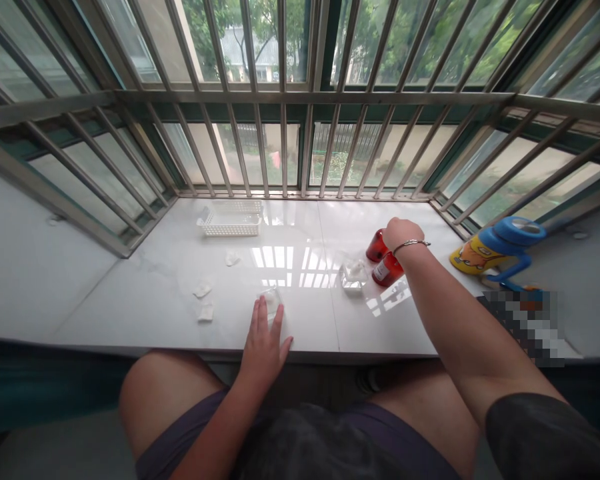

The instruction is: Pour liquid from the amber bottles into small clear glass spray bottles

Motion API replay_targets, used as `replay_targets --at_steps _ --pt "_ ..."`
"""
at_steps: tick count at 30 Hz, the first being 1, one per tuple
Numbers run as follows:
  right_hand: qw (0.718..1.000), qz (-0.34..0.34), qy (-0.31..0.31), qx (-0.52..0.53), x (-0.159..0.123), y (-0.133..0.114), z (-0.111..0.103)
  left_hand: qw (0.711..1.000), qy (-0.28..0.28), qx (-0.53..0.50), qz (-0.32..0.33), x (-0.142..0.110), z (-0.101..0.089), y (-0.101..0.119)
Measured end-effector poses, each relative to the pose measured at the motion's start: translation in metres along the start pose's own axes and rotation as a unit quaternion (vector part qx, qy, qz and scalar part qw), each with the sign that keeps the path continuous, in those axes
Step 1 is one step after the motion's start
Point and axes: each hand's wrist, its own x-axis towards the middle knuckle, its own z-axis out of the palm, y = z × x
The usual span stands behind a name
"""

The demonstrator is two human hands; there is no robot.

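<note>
While the left hand point(266, 347) splays over one box point(275, 295), two red bottles point(388, 270) adjoin the right hand point(403, 232) (grip unclear).

The person wears a charcoal-grey top point(305, 447) with faintly mottled, lighter patches across the front and a short, loose right sleeve point(535, 430) in plain dark cloth. Muted purple-grey shorts point(385, 437) end above the knees. A thin, silver-coloured bracelet point(411, 245), seemingly twisted, circles the right wrist.
</note>
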Motion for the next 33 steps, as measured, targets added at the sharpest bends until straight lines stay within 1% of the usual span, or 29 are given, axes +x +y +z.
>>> replay_targets --at_steps 2,4,5,7,10,12,14,16,18,21,24,25,27,29,30,32,33 --pt "0.999 0.035 -0.001 0.013 -0.007 -0.008 -0.005 1.0 0.003 -0.004 0.002 0.0 0.001 0.0" --pt "0.998 0.038 0.033 0.035 -0.018 -0.022 -0.015 1.0 0.001 -0.006 0.002 0.0 0.001 0.0" --pt "0.997 0.025 0.057 0.047 -0.025 -0.03 -0.02 1.0 -0.001 -0.006 0.002 -0.001 0.002 0.0" --pt "0.992 -0.02 0.103 0.063 -0.042 -0.05 -0.032 1.0 -0.007 -0.005 0.003 -0.001 0.002 -0.001" --pt "0.984 -0.103 0.129 0.072 -0.073 -0.083 -0.043 1.0 -0.01 -0.005 0.005 -0.001 0.003 -0.002" --pt "0.975 -0.175 0.11 0.076 -0.094 -0.105 -0.043 1.0 -0.009 -0.006 0.006 -0.001 0.003 -0.002" --pt "0.965 -0.239 0.072 0.078 -0.114 -0.124 -0.036 1.0 -0.006 -0.007 0.006 0.0 0.003 -0.002" --pt "0.957 -0.277 0.039 0.077 -0.131 -0.14 -0.025 1.0 0.0 -0.008 0.006 0.0 0.003 -0.002" --pt "0.953 -0.294 0.019 0.076 -0.145 -0.15 -0.014 1.0 0.003 -0.008 0.008 -0.001 0.003 -0.002" --pt "0.951 -0.301 0.001 0.075 -0.157 -0.153 -0.006 1.0 0.003 -0.009 0.011 -0.001 0.003 -0.002" --pt "0.952 -0.295 -0.005 0.078 -0.159 -0.145 -0.01 1.0 0.003 -0.008 0.009 0.0 0.003 -0.002" --pt "0.954 -0.29 0.001 0.078 -0.157 -0.14 -0.013 1.0 0.003 -0.008 0.007 0.0 0.003 -0.002" --pt "0.96 -0.267 0.033 0.071 -0.147 -0.128 -0.016 1.0 0.002 -0.009 0.005 0.0 0.004 -0.002" --pt "0.974 -0.215 0.062 0.044 -0.131 -0.112 -0.015 1.0 0.001 -0.008 0.005 0.0 0.004 -0.002" --pt "0.982 -0.178 0.061 0.026 -0.121 -0.104 -0.012 1.0 -0.001 -0.007 0.004 -0.001 0.004 -0.002" --pt "0.995 -0.103 0.019 -0.005 -0.103 -0.089 -0.002 1.0 -0.004 -0.005 0.004 -0.001 0.003 -0.002" --pt "0.997 -0.078 -0.009 -0.013 -0.094 -0.082 0.004 1.0 -0.004 -0.004 0.004 -0.001 0.003 -0.002"
